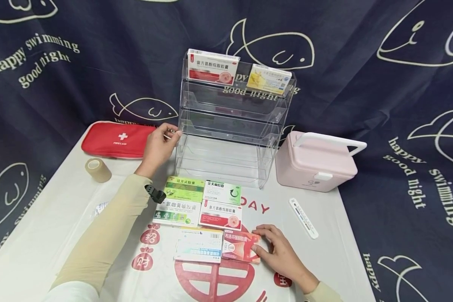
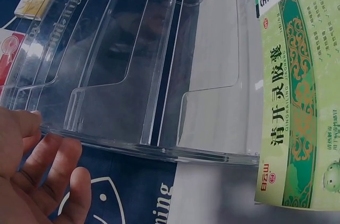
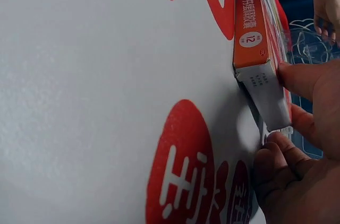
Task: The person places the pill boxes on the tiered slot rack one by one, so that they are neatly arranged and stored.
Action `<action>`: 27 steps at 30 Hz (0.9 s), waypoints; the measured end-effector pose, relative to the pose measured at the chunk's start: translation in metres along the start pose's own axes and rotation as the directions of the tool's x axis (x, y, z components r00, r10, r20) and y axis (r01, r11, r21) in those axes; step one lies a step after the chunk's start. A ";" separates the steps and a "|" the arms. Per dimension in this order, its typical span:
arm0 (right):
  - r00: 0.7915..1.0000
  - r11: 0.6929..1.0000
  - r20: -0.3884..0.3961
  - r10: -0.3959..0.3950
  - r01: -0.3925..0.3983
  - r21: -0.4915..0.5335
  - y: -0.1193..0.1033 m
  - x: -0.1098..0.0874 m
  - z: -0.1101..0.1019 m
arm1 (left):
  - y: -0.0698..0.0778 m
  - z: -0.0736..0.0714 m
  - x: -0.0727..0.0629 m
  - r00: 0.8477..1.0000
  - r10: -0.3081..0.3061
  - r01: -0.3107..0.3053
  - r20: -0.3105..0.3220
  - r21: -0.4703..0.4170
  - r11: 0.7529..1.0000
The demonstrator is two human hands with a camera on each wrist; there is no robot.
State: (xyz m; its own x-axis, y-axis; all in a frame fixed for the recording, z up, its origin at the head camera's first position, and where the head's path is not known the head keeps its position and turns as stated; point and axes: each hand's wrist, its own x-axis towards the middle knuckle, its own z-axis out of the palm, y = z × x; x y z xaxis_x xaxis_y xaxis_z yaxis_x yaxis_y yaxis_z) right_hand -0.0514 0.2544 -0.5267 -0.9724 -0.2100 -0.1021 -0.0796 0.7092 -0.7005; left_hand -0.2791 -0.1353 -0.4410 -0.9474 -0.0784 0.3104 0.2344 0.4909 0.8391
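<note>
My left hand (image 1: 161,144) is at the left side edge of a clear tiered display rack (image 1: 226,147), thumb and fingers gripping that edge. In the left wrist view its fingers (image 2: 66,160) lie along the rack's side panel. The right hand (image 1: 277,249) pinches the right end of a red-orange medicine box (image 1: 239,246), its thumb on the box in the right wrist view. Next to it lies a white-and-blue medicine box (image 1: 199,246). Behind are a red-and-white box (image 1: 220,215), a white-and-green box (image 1: 177,212), a green box (image 1: 185,188) and a white box with an arrow (image 1: 222,191).
The rack's top tier holds a red-and-white box (image 1: 213,69) and a yellow-and-white box (image 1: 269,79). A red first-aid pouch (image 1: 113,140) and a tan tape roll (image 1: 98,170) sit left. To the right are a pink case (image 1: 313,163) and a thermometer (image 1: 303,218).
</note>
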 end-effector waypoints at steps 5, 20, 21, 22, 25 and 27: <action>1.000 0.997 -0.013 -0.016 0.017 0.071 0.000 -0.002 -0.001 | 0.000 0.000 -0.001 1.000 -0.006 0.006 0.004 0.003 1.000; 0.941 0.954 -0.216 -0.260 0.284 0.092 0.002 -0.001 -0.004 | -0.001 0.000 0.000 1.000 -0.018 0.018 0.003 0.004 1.000; 0.934 0.948 -0.222 -0.280 0.305 0.087 0.002 0.000 -0.005 | -0.001 0.000 0.000 1.000 -0.019 0.019 0.004 0.001 1.000; 0.928 0.943 -0.225 -0.297 0.322 0.082 0.002 0.000 -0.005 | 0.000 0.000 0.000 1.000 -0.019 0.019 0.005 0.000 1.000; 0.918 0.934 -0.224 -0.326 0.350 0.072 0.003 0.001 -0.006 | 0.001 0.000 0.000 1.000 -0.019 0.019 0.008 -0.003 1.000; 0.916 0.932 -0.223 -0.334 0.356 0.065 0.003 0.001 -0.006 | 0.002 -0.001 0.000 1.000 -0.019 0.019 0.009 -0.004 1.000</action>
State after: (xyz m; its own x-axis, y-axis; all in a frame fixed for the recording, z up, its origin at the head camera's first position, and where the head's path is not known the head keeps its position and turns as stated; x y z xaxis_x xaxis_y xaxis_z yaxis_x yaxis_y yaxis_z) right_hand -0.0542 0.2605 -0.5250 -0.9127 -0.2797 0.2980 -0.4063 0.5428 -0.7351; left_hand -0.2788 -0.1348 -0.4388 -0.9536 -0.0793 0.2904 0.2173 0.4861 0.8465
